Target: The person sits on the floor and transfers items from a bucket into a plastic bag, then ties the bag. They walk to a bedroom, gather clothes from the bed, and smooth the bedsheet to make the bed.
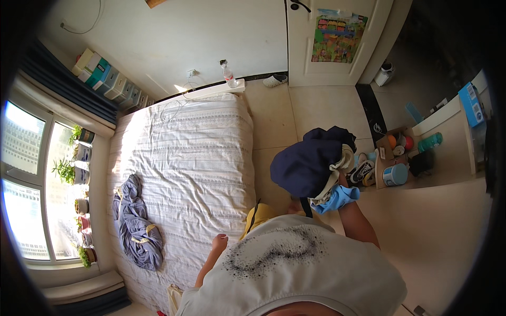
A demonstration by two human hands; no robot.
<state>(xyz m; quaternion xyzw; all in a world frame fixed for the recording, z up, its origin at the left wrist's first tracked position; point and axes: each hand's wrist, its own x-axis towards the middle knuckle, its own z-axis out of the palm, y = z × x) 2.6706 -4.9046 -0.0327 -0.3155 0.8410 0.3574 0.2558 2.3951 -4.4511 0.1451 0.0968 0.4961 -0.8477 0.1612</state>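
Note:
A bundle of garments hangs from my right hand, which is mostly hidden behind the cloth. The bundle includes a dark navy garment, a cream garment and a light blue garment. My left hand hangs beside my body above the bed's near edge, its fingers curled and nothing visible in it. Before me stands a bed with a striped, wrinkled bedsheet. On its window side lies a crumpled grey-blue cloth with pale yellow trim.
Right of the bundle, an open shelf holds sneakers, a cardboard box and a light blue tub. A plastic bottle stands on the bed's end ledge. One clog lies near the door. Potted plants line the window.

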